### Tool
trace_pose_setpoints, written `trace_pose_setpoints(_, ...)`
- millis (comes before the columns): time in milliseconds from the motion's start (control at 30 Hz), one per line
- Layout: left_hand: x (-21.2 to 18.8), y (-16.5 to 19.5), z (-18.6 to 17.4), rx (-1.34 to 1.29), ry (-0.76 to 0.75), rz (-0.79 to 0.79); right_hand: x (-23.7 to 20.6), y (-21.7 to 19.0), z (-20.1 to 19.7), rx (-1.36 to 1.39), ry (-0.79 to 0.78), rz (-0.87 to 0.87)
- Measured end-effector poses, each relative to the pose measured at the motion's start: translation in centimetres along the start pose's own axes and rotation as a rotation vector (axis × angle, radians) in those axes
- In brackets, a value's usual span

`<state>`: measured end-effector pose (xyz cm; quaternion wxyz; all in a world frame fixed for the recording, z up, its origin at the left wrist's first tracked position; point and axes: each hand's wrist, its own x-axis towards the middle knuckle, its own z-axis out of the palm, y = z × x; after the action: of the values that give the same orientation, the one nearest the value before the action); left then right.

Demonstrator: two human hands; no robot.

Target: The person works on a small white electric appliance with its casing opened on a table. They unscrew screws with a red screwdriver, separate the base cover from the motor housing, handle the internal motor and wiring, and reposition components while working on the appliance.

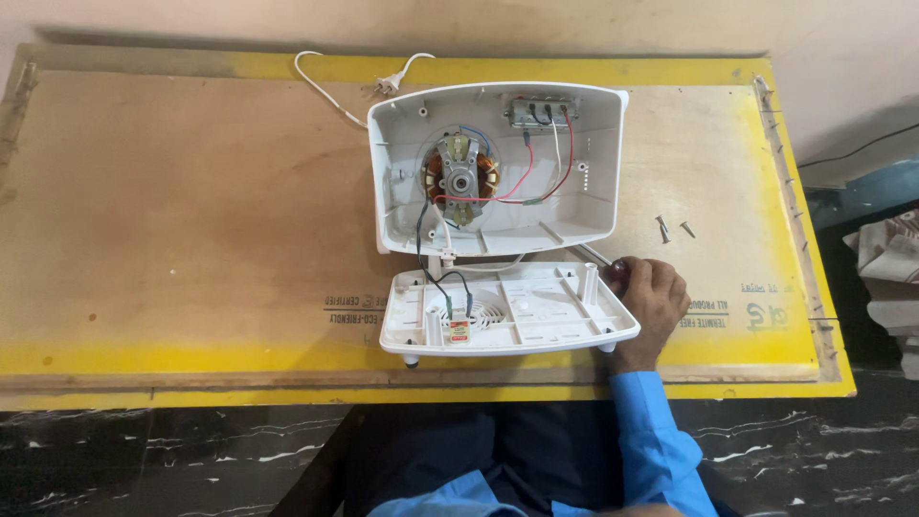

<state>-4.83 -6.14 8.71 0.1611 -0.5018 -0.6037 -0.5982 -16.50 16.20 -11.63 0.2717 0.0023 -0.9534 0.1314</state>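
The right hand (653,297) lies on the plywood board (191,220) just right of the open white plastic casing, its fingers curled tight around the dark reddish handle of a screwdriver (605,262). The thin metal shaft of the tool slants up and left toward the seam where the two casing halves meet. A blue sleeve (656,440) covers the forearm. The left hand is out of sight.

The casing lies split in two near the middle of the board. The upper shell (593,182) is a deep, rounded tray of smooth plastic, holding a small motor (461,177) with copper windings and a steel core, plus a metal switch block (541,112) in its top corner. Red, black, white and blue wires loop between them. The lower cover (536,316) is flatter, ribbed inside with moulded posts and a slotted vent, and touches the shell's lower edge; black wires run down to a small component on it.

Two loose screws (673,228) lie on the board, above the hand and well apart from the casing. A white cord with plug (386,86) curls at the far edge. The board is matte brown wood with a worn yellow painted border
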Motion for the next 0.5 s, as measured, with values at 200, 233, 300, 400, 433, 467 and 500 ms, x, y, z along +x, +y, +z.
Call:
trace_pose_setpoints(200, -0.7, -0.7, -1.9, 0.177, 0.066, -0.023, 0.2, 0.3, -0.3, 0.061, 0.006, 0.016)
trace_pose_setpoints(233, -1.3, -0.7, -2.8, 0.215, 0.125, -0.066, 0.2, 0.3, -0.3, 0.059, 0.001, 0.022)
trace_pose_setpoints(300, -2.9, -0.1, -4.2, 0.256, 0.265, -0.218, 0.2, 0.2, -0.3, 0.058, -0.008, 0.019)
trace_pose_setpoints(400, -5.7, -0.2, -6.3, 0.277, 0.602, -0.534, 0.4, -0.2, -0.7, 0.073, -0.031, -0.001)
trace_pose_setpoints(433, -6.6, -0.8, -7.0, 0.259, 0.714, -0.63, 0.3, -0.3, -1.1, 0.087, -0.049, -0.005)
trace_pose_setpoints(467, -7.5, -2.0, -8.0, 0.363, 0.799, -0.667, 0.3, -0.4, -1.5, 0.1, -0.066, -0.009)
trace_pose_setpoints(500, -8.2, -3.4, -9.0, 0.466, 0.882, -0.699, 0.5, -0.5, -1.8, 0.107, -0.092, -0.001)
